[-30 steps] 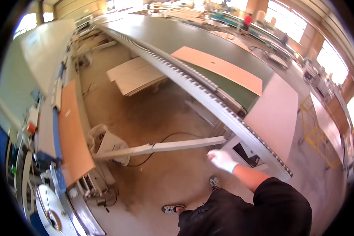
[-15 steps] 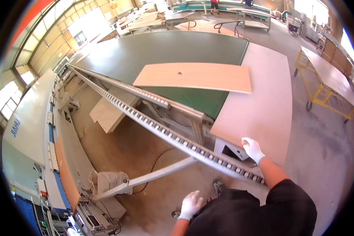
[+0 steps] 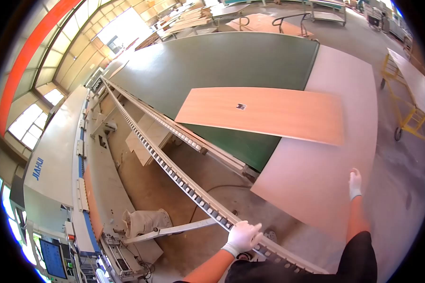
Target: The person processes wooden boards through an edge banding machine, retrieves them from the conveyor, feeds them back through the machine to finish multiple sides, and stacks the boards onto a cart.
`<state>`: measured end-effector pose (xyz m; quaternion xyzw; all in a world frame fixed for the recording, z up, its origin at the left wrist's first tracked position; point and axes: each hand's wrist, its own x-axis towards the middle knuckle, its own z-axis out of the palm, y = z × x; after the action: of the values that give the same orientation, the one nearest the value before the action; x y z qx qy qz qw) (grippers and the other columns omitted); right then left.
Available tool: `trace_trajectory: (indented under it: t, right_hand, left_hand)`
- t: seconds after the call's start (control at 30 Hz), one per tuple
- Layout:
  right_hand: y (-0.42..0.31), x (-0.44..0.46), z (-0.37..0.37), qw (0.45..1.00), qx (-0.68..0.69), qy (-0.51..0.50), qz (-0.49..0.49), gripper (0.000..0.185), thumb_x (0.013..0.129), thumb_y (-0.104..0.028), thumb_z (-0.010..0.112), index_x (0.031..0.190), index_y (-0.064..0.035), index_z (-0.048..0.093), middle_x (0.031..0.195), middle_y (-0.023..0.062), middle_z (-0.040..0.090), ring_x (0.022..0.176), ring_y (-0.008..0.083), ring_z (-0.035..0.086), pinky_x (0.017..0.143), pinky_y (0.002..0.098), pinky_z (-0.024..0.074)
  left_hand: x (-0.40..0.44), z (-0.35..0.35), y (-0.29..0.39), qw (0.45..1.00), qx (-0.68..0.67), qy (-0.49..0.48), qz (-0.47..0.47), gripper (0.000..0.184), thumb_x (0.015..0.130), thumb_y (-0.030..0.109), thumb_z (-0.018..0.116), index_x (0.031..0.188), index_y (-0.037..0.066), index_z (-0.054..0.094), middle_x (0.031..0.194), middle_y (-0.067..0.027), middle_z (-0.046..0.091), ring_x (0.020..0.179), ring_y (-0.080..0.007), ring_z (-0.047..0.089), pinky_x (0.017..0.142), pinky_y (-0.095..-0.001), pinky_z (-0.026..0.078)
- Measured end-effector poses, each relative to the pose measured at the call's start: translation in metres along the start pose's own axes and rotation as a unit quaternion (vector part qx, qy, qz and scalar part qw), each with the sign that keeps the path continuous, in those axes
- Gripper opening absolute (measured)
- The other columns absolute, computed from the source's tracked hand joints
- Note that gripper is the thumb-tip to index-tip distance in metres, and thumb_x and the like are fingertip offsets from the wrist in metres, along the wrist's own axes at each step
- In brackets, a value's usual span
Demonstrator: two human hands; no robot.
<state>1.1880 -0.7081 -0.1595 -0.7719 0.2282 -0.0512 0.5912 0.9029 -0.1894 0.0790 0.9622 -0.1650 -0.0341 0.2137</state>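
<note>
My left hand point(image 3: 243, 236), in a white glove, is over the long roller rail point(image 3: 174, 177). Its fingers are loosely bent and apart; whether it touches the rail is unclear. My right hand point(image 3: 355, 183), also gloved, hovers above the right part of a pale board point(image 3: 311, 188), holding nothing, fingers loosely extended. Ahead of both hands lies a wood-coloured panel point(image 3: 288, 115) with a small dark-and-white mark on it. The panel spans from the green conveyor belt point(image 3: 222, 56) onto the pale board.
A long machine point(image 3: 52, 155) marked JIAHU runs along the left, with an orange-brown strip on its edge. A sack point(image 3: 146, 221) and a diagonal metal bar point(image 3: 174, 231) are below the rail. A yellow-framed trolley point(image 3: 411, 94) stands at right.
My left hand has moved up and forward to the roller rail. My right hand has shifted right over the pale board. The view has moved nearer the panel, which appears larger and lower.
</note>
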Motion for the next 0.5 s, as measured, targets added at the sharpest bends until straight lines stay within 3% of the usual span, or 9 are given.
trace_trajectory:
  t: [0.07, 0.2, 0.27, 0.37, 0.43, 0.47, 0.5]
  right_hand:
    - [-0.041, 0.010, -0.011, 1.000, -0.008, -0.009, -0.001, 0.039, 0.091, -0.008, 0.049, 0.128, -0.0002, 0.056, 0.118, 0.0110, 0.063, 0.113, 0.0216, 0.058, 0.103, 0.0334, 0.0420]
    - [-0.061, 0.063, -0.021, 0.986, -0.133, 0.042, -0.097, 0.047, 0.094, -0.014, 0.048, 0.137, 0.0039, 0.049, 0.136, 0.0170, 0.055, 0.130, 0.0256, 0.048, 0.112, 0.0335, 0.0330]
    - [-0.033, 0.108, -0.021, 0.989, -0.118, 0.014, -0.086, 0.046, 0.095, -0.017, 0.049, 0.136, 0.0046, 0.050, 0.135, 0.0168, 0.056, 0.128, 0.0260, 0.050, 0.110, 0.0340, 0.0347]
    - [-0.045, 0.117, -0.012, 0.990, -0.124, -0.048, -0.043, 0.050, 0.096, -0.028, 0.053, 0.132, 0.0062, 0.052, 0.130, 0.0161, 0.058, 0.121, 0.0265, 0.054, 0.103, 0.0340, 0.0394]
    - [-0.038, 0.125, -0.015, 0.981, -0.168, 0.088, 0.040, 0.057, 0.095, -0.041, 0.053, 0.131, 0.0028, 0.054, 0.130, 0.0128, 0.059, 0.118, 0.0251, 0.055, 0.099, 0.0377, 0.0405]
    - [-0.045, 0.118, -0.019, 0.981, -0.170, 0.085, 0.038, 0.057, 0.095, -0.041, 0.053, 0.131, 0.0028, 0.054, 0.130, 0.0128, 0.059, 0.118, 0.0251, 0.055, 0.099, 0.0377, 0.0405]
    - [-0.051, 0.106, -0.031, 0.989, -0.073, 0.079, 0.105, 0.059, 0.094, -0.045, 0.053, 0.132, 0.0003, 0.054, 0.131, 0.0109, 0.058, 0.119, 0.0246, 0.054, 0.099, 0.0400, 0.0398]
  left_hand:
    - [0.000, 0.007, -0.003, 0.999, -0.014, 0.030, 0.001, 0.029, 0.081, 0.024, 0.066, 0.101, 0.003, 0.066, 0.066, -0.0081, 0.064, 0.062, -0.0297, 0.061, 0.066, -0.0418, 0.049]
    - [-0.001, 0.004, 0.001, 0.999, -0.026, 0.012, -0.041, 0.031, 0.080, 0.024, 0.067, 0.104, 0.005, 0.066, 0.073, -0.0083, 0.067, 0.071, -0.0276, 0.066, 0.077, -0.0407, 0.052]
    - [-0.004, 0.005, 0.001, 0.998, -0.038, 0.012, -0.045, 0.034, 0.079, 0.026, 0.068, 0.107, 0.007, 0.065, 0.075, -0.0066, 0.067, 0.074, -0.0259, 0.067, 0.086, -0.0406, 0.052]
    - [0.000, 0.000, 0.004, 0.998, -0.028, 0.019, -0.046, 0.035, 0.079, 0.027, 0.069, 0.108, 0.008, 0.065, 0.076, -0.0055, 0.066, 0.075, -0.0254, 0.066, 0.088, -0.0407, 0.052]
    - [0.001, -0.001, 0.005, 0.998, -0.022, 0.012, -0.053, 0.035, 0.079, 0.027, 0.069, 0.109, 0.009, 0.065, 0.076, -0.0052, 0.066, 0.076, -0.0251, 0.066, 0.089, -0.0407, 0.051]
    - [0.001, -0.001, 0.006, 0.998, -0.016, 0.004, -0.054, 0.035, 0.079, 0.028, 0.069, 0.109, 0.009, 0.065, 0.077, -0.0049, 0.066, 0.076, -0.0248, 0.066, 0.090, -0.0407, 0.051]
    - [0.001, -0.002, 0.006, 0.998, -0.017, 0.005, -0.056, 0.035, 0.079, 0.028, 0.069, 0.109, 0.009, 0.065, 0.077, -0.0049, 0.066, 0.076, -0.0248, 0.066, 0.090, -0.0407, 0.051]
